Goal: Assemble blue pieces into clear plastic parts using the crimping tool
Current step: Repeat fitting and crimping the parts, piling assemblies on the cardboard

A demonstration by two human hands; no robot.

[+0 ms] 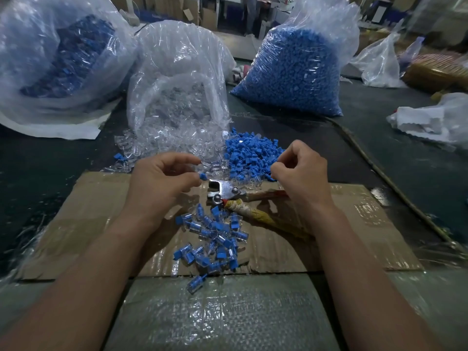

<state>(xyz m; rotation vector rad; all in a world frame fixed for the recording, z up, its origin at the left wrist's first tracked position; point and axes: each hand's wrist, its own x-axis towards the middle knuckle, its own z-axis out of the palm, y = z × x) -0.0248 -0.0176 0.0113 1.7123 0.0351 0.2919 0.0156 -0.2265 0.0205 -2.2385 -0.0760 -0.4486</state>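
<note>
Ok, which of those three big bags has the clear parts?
The middle bag, its mouth open and clear parts spilling out; the left bag and right bag show blue contents.

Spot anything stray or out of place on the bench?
One assembled piece lies just past the front edge of the cardboard, apart from the finished pile. A lone blue piece sits left of the clear parts, away from the blue heap.
</note>
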